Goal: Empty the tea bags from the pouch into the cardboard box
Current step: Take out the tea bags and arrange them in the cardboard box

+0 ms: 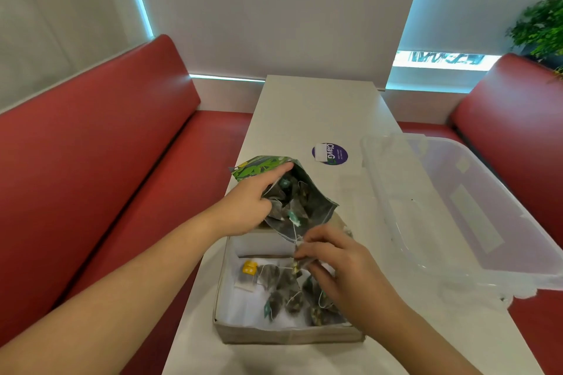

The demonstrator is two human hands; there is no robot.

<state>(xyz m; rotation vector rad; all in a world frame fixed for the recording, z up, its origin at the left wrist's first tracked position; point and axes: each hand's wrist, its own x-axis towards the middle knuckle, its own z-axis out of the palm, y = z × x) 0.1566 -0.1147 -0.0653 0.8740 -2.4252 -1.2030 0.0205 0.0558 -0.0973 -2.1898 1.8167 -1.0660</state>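
A green leaf-printed pouch (262, 166) hangs tilted over the far end of the cardboard box (286, 333), its open mouth facing me with dark pyramid tea bags (292, 207) inside. My left hand (249, 207) grips the pouch's left edge. My right hand (338, 265) pinches a tea bag by the pouch's lower lip, over the box. Several tea bags (283, 289) lie on the box's white lining, one with a yellow tag (249, 268).
The box sits on a narrow white table (304, 113). A clear plastic lid (457, 207) lies on the table's right side. A round purple sticker (330, 154) is further back. Red bench seats (122, 161) flank the table; a plant (542, 27) stands at far right.
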